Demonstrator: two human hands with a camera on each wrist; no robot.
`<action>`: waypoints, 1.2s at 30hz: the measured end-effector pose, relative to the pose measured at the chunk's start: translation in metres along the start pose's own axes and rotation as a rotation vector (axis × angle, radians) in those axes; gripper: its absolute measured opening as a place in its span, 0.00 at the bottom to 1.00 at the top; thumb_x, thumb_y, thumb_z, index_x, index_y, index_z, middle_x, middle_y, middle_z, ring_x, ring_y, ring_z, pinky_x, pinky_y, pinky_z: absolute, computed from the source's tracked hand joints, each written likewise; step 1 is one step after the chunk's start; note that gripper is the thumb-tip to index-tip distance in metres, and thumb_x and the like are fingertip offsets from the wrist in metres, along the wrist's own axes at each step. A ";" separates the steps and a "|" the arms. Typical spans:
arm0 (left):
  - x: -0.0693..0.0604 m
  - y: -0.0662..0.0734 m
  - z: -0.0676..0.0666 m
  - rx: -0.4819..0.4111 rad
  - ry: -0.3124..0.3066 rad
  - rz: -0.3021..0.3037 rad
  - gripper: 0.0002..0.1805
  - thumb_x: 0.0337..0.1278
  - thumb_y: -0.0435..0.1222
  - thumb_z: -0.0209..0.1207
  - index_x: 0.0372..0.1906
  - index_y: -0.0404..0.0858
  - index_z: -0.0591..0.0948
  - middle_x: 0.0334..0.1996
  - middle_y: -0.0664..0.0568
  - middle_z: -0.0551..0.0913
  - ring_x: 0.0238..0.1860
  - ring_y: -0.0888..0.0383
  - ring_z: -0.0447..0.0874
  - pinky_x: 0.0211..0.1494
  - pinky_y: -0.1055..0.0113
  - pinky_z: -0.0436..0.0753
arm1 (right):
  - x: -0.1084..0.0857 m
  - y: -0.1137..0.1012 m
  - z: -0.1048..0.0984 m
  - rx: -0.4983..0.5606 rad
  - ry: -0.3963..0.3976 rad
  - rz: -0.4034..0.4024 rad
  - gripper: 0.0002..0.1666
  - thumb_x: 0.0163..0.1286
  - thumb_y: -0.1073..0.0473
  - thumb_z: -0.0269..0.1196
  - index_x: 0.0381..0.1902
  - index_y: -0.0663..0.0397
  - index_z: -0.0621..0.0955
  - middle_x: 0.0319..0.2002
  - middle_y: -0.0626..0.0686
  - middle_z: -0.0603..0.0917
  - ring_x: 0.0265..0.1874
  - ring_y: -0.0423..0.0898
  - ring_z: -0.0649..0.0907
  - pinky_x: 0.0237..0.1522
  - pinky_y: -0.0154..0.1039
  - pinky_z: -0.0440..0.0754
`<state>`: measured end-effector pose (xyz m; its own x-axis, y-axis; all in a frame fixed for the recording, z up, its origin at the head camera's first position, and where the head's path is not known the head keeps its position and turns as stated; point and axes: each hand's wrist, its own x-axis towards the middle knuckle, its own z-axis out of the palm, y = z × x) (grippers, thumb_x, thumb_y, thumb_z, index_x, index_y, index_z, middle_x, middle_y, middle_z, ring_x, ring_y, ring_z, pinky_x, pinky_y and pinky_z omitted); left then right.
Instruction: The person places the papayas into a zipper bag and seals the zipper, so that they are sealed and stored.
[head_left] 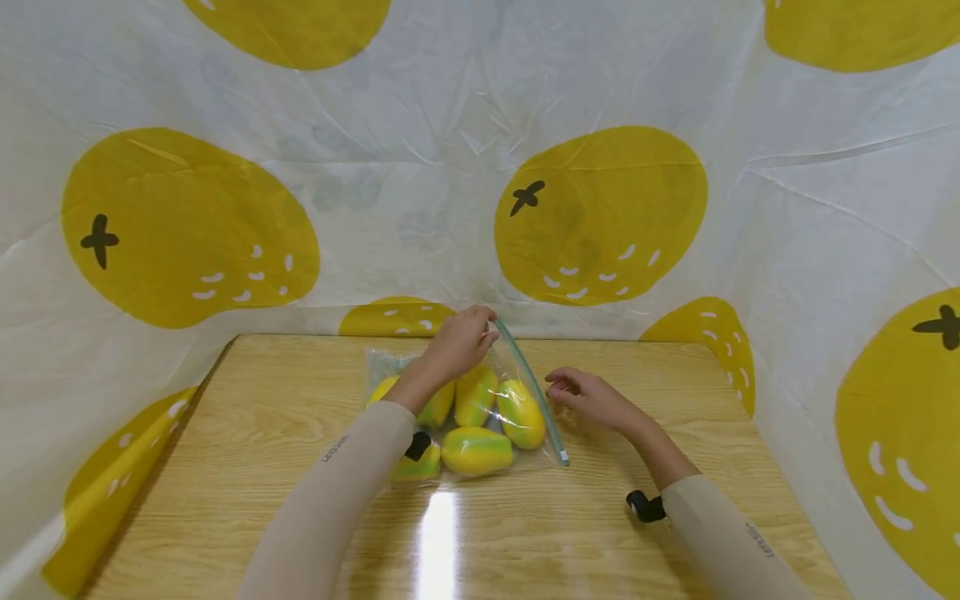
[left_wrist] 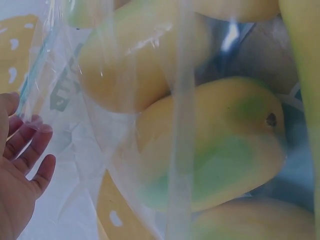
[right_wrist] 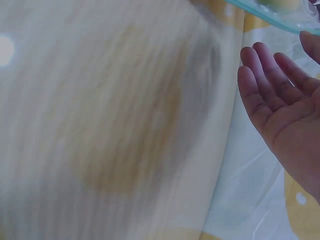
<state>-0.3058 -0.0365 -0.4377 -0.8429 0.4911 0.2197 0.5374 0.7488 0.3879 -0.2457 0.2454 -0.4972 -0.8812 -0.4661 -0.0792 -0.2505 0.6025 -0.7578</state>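
A clear zip bag lies on the table with several yellow-green mangoes inside. Its blue-green zip strip runs along the right side, with a small white slider at the near end. My left hand pinches the far end of that strip between thumb and fingers. In the left wrist view, mangoes show through the film beside the left hand. My right hand hovers just right of the strip, holding nothing. Its fingers look relaxed in the right wrist view.
The wooden table carries the bag near its far edge. A white cloth with large yellow fruit prints stands behind and on both sides. Black wrist devices sit at the sleeve ends.
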 end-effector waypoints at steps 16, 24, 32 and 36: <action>-0.040 -0.030 -0.011 -0.058 0.046 -0.127 0.26 0.78 0.47 0.55 0.71 0.38 0.71 0.68 0.43 0.74 0.67 0.44 0.75 0.69 0.48 0.78 | 0.037 -0.005 0.010 0.124 -0.004 -0.008 0.23 0.82 0.57 0.56 0.65 0.66 0.75 0.47 0.60 0.84 0.45 0.50 0.84 0.48 0.49 0.89; -0.084 -0.057 -0.024 -0.099 0.067 -0.223 0.34 0.80 0.51 0.49 0.77 0.34 0.63 0.74 0.37 0.67 0.75 0.39 0.66 0.75 0.42 0.70 | 0.039 -0.007 0.016 0.066 0.069 0.036 0.18 0.80 0.59 0.58 0.61 0.63 0.78 0.40 0.55 0.83 0.35 0.45 0.80 0.36 0.33 0.84; -0.138 -0.084 -0.018 -0.204 0.181 -0.272 0.34 0.80 0.46 0.51 0.76 0.28 0.61 0.75 0.31 0.63 0.77 0.34 0.60 0.76 0.36 0.64 | 0.038 -0.009 0.023 0.066 0.135 0.070 0.12 0.79 0.60 0.59 0.55 0.61 0.81 0.39 0.55 0.83 0.34 0.45 0.80 0.33 0.34 0.84; -0.160 -0.091 -0.004 -0.267 0.213 -0.316 0.37 0.80 0.48 0.51 0.78 0.28 0.57 0.79 0.28 0.53 0.79 0.31 0.52 0.78 0.33 0.58 | 0.039 -0.009 0.026 0.050 0.171 0.091 0.11 0.78 0.61 0.60 0.53 0.60 0.81 0.38 0.54 0.83 0.35 0.46 0.80 0.32 0.34 0.84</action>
<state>-0.2203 -0.1850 -0.5047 -0.9658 0.1345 0.2216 0.2515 0.6927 0.6759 -0.2674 0.2054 -0.5103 -0.9555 -0.2920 -0.0414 -0.1499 0.6020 -0.7843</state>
